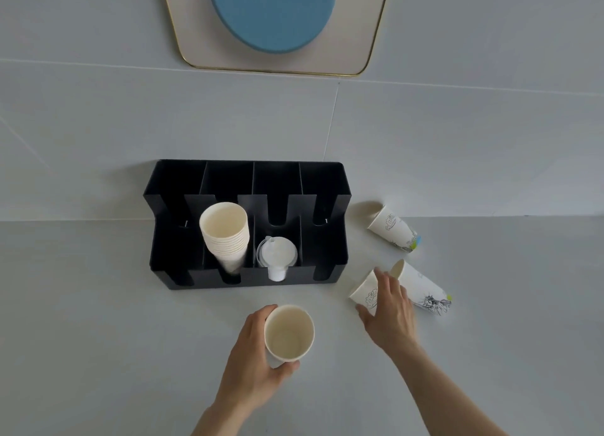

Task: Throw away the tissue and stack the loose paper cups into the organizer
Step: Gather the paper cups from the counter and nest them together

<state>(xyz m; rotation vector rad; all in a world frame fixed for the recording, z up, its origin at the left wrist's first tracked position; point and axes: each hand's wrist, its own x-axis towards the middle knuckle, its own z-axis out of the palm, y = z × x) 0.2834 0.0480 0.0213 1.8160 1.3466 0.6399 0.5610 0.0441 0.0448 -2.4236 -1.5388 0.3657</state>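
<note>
Cups being gathered for stacking.
I'm gripping one cup (289, 332) in left fingers (287, 368); right fingers (380, 280) are spread, reaching for a tipped cup (364, 293), which needs nesting next.

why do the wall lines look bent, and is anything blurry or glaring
Head view: the wide-angle lens bows the wall seams; light is soft and even, no glare, faint shadows behind the organizer; the right hand looks slightly soft, the left hand sharper.

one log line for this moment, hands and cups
left hand: holding upright cup | right hand: reaching onto lying cup | organizer: one stack
</note>
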